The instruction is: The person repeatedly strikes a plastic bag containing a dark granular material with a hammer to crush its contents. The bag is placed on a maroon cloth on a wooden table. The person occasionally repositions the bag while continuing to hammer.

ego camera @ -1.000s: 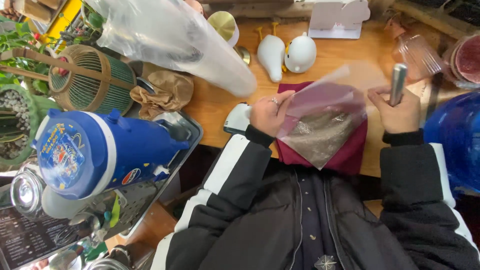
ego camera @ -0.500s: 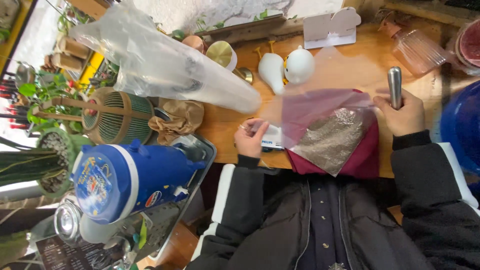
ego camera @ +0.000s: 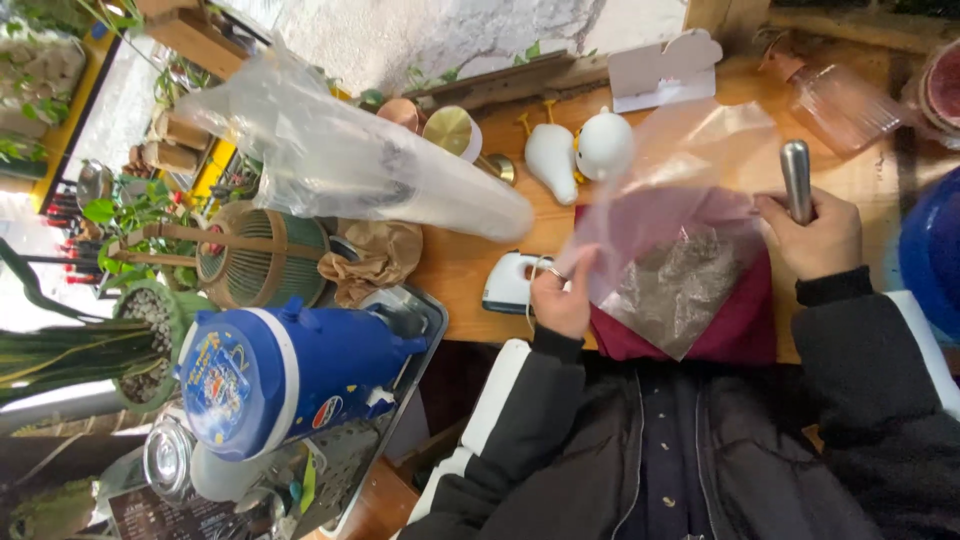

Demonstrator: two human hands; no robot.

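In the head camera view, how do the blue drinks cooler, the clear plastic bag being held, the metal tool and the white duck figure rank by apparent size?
1. Blue drinks cooler, though it sits nearer the camera, which inflates it.
2. Clear plastic bag, held by the left hand.
3 and 4. White duck figure and metal tool in the right hand: too alike to rank.

Small tea or drinks stall, wooden counter (ego camera: 470, 265) crowded with cups (ego camera: 452, 131), insulated drink dispenser (ego camera: 285, 375), potted plants (ego camera: 120, 345)

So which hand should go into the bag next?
Probably the right: the right hand holds the metal tool beside the plastic bag, while the left hand is busy pinching the bag's edge.
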